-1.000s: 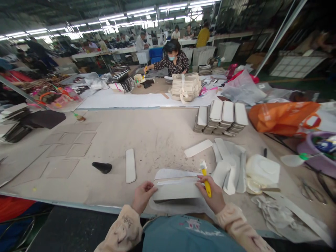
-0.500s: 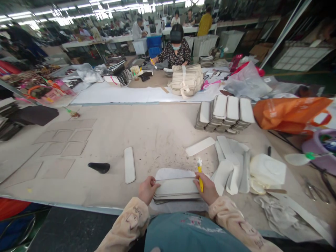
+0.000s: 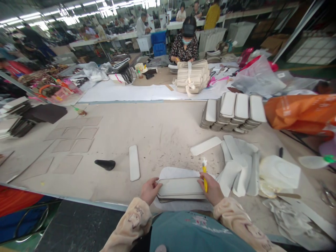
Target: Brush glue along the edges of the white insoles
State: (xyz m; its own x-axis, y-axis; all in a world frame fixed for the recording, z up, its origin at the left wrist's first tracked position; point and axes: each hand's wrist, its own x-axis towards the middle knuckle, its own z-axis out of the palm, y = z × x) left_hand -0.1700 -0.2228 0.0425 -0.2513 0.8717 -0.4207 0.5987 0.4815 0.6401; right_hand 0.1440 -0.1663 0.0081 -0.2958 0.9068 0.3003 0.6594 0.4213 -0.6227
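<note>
A stack of pale, rounded-end strips (image 3: pixel 181 187) lies before me at the table's front edge. My left hand (image 3: pixel 150 190) pinches the top strip at its left end, thumb on its face. Against the right end of that strip rests my right hand (image 3: pixel 213 189). That hand also grips a yellow-handled brush (image 3: pixel 205 178), its bristles up and coated with white paste. Behind and beneath the stack shows a white sheet (image 3: pixel 178 172). A single strip (image 3: pixel 134 163) lies to the left, and another (image 3: pixel 205 146) lies beyond the brush.
Loose white pieces (image 3: pixel 241 164) and a whitish plastic container (image 3: pixel 279 171) lie to the right. Farther back stand stacked strips (image 3: pixel 228 110) and an orange bag (image 3: pixel 301 113). A black tool (image 3: pixel 105 164) lies left. Across the table sits a co-worker (image 3: pixel 185 45).
My view has turned slightly left, so the scene sits farther right. Both hands keep their hold on the strip and brush. The co-worker's brush hand has moved in towards the stack there.
</note>
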